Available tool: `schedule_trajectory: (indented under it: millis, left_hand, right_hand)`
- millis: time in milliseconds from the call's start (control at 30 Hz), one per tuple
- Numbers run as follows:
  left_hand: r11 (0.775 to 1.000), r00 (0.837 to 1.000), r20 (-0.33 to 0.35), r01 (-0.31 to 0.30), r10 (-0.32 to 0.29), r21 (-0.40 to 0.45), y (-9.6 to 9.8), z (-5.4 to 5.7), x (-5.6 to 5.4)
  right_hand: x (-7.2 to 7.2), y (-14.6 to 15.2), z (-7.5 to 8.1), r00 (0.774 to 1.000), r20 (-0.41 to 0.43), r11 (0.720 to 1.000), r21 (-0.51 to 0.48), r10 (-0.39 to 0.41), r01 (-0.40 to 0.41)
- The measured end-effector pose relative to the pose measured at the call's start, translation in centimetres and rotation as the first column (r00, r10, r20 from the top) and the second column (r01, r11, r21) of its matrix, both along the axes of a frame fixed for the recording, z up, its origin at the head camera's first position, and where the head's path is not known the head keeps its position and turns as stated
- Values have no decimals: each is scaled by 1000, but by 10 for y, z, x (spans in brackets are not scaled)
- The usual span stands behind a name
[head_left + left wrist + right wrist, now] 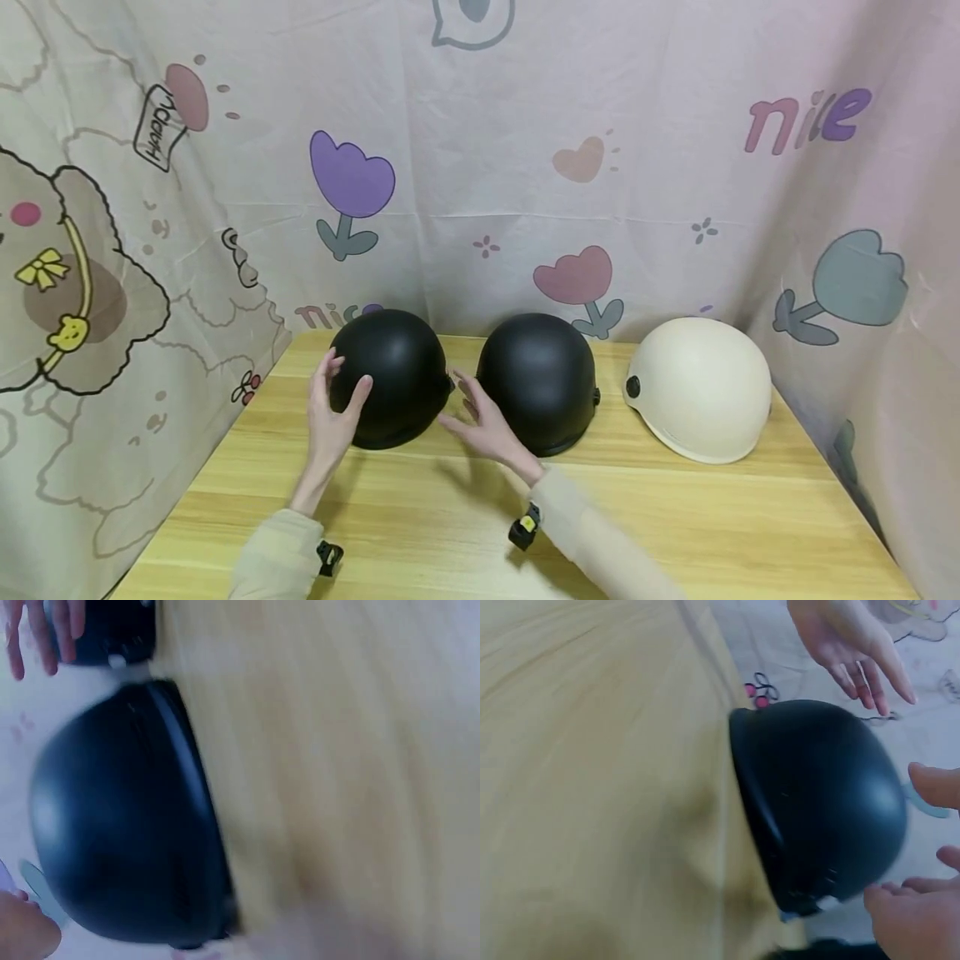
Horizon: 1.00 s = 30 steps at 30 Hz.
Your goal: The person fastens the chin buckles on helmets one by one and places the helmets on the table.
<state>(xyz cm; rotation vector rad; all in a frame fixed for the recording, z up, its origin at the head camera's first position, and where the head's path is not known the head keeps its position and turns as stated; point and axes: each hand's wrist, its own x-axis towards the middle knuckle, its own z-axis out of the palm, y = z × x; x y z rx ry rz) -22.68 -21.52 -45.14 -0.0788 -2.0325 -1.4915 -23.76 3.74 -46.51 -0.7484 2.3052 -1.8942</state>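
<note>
On the wooden table stands a black helmet (390, 375), dome up, the leftmost of three. My left hand (333, 417) is at its left side with fingers and thumb spread; whether it touches the shell is hard to tell. In the gap between this helmet and a second black helmet (540, 379), my right hand (491, 425) reaches in, fingers loosely extended and holding nothing. The right wrist view shows the left helmet (825, 802) between both hands, with my left hand (855, 652) beyond it. In the left wrist view, only part of my left hand (26, 930) appears.
A cream helmet (701, 387) with a black side knob stands at the right of the row. Behind the table (420, 517) hangs a printed cloth (465, 167), which also runs along both sides. A small camera (525, 527) is strapped at the right wrist.
</note>
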Motion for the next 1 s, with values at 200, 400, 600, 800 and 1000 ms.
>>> schedule_trajectory:
  millis: [200,400,600,800,1000]
  left_hand:
    - [995,978,-184,94,-99,-38,37,7,1]
    - [979,965,-167,197,-203,-52,71,3,0]
    - [951,951,-13,309,-309,-10,98,-2,-6]
    - [920,906,160,391,-392,43,117,-10,-11]
    - [882,834,289,456,-471,121,129,-17,-17]
  right_hand:
    - [11,43,11,988,-150,990,-143,-20,-1]
    - [8,83,12,936,-283,948,-293,-208,121]
    - [-3,118,7,839,-328,862,-420,-434,282]
    - [-8,145,-4,785,-194,793,-329,-589,514]
    - [-11,166,-14,847,29,837,-142,-531,529]
